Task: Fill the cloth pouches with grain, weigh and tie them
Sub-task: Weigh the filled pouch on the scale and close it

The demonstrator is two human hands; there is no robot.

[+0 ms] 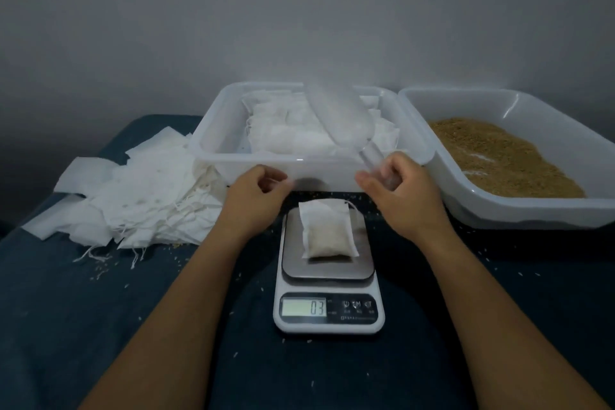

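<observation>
Weighing the small white cloth pouch of grain (327, 231) flat on the grey-topped digital scale (327, 280), I grip a clear plastic scoop (339, 123) in my right hand (399, 196), left hand (258, 195) loosely curled, seemingly empty; soft and light, I'd pinch its top edge by the drawstring.

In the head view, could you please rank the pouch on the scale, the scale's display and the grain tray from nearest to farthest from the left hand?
From the left hand:
1. Pouch, just right of it on the scale's platter.
2. Display, lower, toward the person.
3. Grain tray, far right.
</observation>
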